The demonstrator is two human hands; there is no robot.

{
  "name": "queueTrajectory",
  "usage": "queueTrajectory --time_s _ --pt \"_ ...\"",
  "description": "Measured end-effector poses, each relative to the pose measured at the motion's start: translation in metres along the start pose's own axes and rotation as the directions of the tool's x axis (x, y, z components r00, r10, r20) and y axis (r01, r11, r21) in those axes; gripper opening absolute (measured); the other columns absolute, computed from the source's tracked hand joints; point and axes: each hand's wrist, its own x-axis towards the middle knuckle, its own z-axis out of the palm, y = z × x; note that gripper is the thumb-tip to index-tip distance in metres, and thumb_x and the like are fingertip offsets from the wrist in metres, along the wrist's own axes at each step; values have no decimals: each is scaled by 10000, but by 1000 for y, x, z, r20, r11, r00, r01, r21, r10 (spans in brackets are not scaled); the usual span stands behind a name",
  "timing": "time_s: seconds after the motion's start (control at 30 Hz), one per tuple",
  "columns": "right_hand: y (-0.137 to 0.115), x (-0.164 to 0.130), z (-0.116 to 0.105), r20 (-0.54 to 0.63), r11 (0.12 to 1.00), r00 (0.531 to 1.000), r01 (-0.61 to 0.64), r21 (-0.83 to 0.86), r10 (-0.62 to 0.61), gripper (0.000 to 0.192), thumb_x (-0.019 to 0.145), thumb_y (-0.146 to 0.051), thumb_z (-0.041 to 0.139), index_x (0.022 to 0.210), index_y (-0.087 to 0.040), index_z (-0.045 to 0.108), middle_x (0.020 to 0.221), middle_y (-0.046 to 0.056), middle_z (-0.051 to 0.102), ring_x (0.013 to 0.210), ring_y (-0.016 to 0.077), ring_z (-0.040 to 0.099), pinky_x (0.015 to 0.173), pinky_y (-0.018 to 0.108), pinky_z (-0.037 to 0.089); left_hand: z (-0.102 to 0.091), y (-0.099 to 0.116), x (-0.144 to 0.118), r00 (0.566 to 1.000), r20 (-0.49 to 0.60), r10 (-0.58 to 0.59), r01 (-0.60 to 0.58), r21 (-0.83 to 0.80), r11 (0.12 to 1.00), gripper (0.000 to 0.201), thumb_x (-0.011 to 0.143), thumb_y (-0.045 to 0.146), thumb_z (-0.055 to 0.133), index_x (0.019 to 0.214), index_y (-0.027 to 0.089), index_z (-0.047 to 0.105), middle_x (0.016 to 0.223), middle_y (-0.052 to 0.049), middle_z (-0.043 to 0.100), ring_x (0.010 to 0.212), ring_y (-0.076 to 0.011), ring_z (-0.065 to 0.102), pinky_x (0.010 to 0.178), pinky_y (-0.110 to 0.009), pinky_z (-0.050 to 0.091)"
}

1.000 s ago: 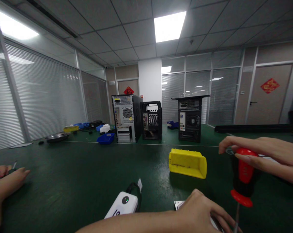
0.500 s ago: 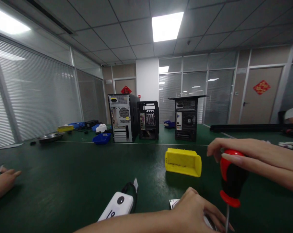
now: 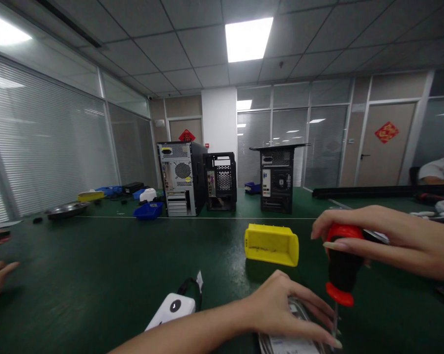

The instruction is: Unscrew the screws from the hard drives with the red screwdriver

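Head view: your right hand (image 3: 387, 241) grips the screwdriver (image 3: 343, 270); your left hand (image 3: 277, 302) holds the metal box (image 3: 293, 345) on the table (image 3: 107, 275). The box looks hard and maybe slippery, so pinch its sides.

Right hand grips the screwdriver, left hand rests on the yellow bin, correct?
No: the head view shows the left hand on the silver hard drive, not the yellow bin. The right hand does grip the red-and-black screwdriver.
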Motion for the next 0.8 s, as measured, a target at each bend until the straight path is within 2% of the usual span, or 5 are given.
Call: queueTrajectory --time_s 0.17,0.37,0.57,0.67,0.8 --pt "-8 9 4 29 998 1000 -5 -60 6 371 893 -624 466 1088 -345 616 1044 11 686 946 290 639 815 427 519 0 -5 3 999 -27 26 -27 -3 1000 213 853 312 724 1039 219 767 1040 -31 762 968 -186 715 910 -256 477" --pt "4 1 10 57 996 995 -83 -38 85 496 830 -624 583 1268 -429 457 1216 -9 616 1076 287 601 879 408 548 -1 -7 4 992 -20 121 -121 1 993 198 826 238 750 1007 162 780 978 -86 772 893 -203 729 829 -244 494" --pt "13 -3 1 31 999 999 -17 44 16 479 805 -568 648 1234 -387 535 1204 5 638 1085 296 613 875 378 569 -16 -3 8 976 -216 38 -37 7 999 178 847 320 711 896 177 803 742 -54 767 654 -145 676 651 -217 482" --pt "14 0 -3 8 994 1000 -25 108 24 443 811 -546 660 1194 -341 574 1173 27 644 1076 288 620 870 353 564 -26 -1 10 922 -386 -28 12 -43 999 383 896 458 599 854 125 783 468 6 610 392 -100 527 439 -188 400" --pt "22 4 -6 7 968 998 -68 242 69 416 831 -503 668 1180 -298 571 1148 48 631 1029 251 640 831 298 572 -36 -1 10 794 -606 -51 34 -39 999 604 878 643 491 636 132 703 359 61 390 293 -66 340 343 -193 221"
